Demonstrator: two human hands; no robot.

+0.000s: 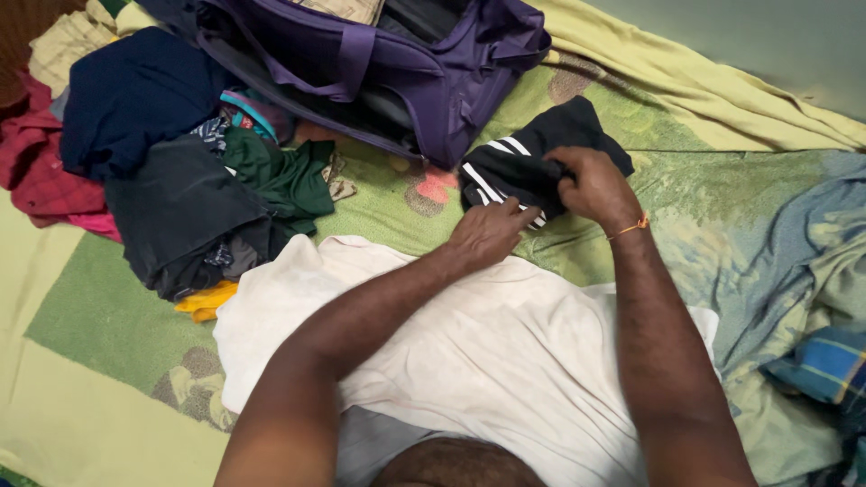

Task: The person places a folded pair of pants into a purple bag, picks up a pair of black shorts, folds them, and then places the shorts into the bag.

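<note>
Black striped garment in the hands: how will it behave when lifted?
Probably floppy: the black garment bunches and creases under the right hand and left hand. Likely light, being thin cloth. Folds may fall open unless supported.

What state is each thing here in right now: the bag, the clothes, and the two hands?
Purple bag: unzipped, open.
Black striped garment: bunched, gripped by both hands.
Left hand: closed on the garment's near edge.
Right hand: clenched on the garment's top.
White cloth: spread flat under the arms.
Clothes pile: loose, unfolded heap.
Bedsheet: wrinkled.
</note>
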